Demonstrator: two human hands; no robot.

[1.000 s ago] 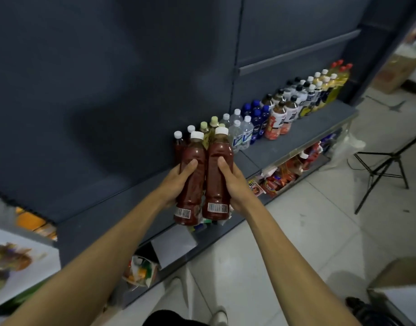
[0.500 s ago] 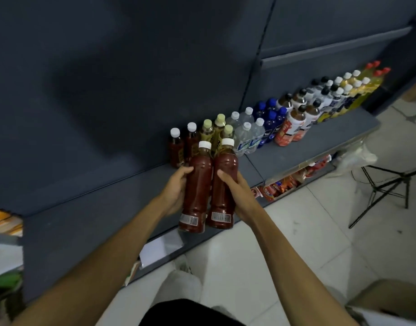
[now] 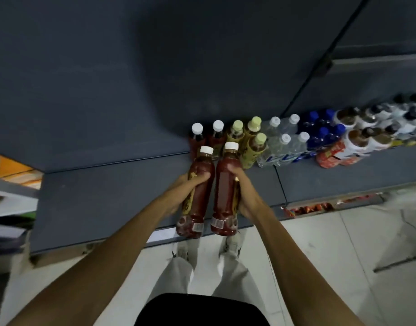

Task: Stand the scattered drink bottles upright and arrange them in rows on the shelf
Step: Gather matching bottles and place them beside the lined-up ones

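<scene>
I hold two red drink bottles with white caps side by side over the front part of the grey shelf (image 3: pixel 108 198). My left hand (image 3: pixel 183 191) grips the left red bottle (image 3: pixel 197 191). My right hand (image 3: pixel 247 194) grips the right red bottle (image 3: pixel 225 189). Both bottles are upright, slightly tilted, their bases near the shelf's front edge. Just behind them two matching red bottles (image 3: pixel 197 135) stand against the back wall. To their right, yellow-green tea bottles (image 3: pixel 252 144), clear water bottles (image 3: pixel 282 147), blue bottles (image 3: pixel 324 137) and white-labelled bottles (image 3: pixel 364 135) stand in rows.
The dark back panel (image 3: pixel 155 67) rises behind the shelf. A lower shelf with red packets (image 3: pixel 308 209) shows under the right side. My feet and light trousers (image 3: pixel 211 267) stand on the pale tiled floor (image 3: pixel 331 267). Cluttered items lie at the far left (image 3: pixel 9 184).
I have stepped closer and the view now looks more steeply down. Both hands carried the two red bottles forward, closer to the red bottles at the back.
</scene>
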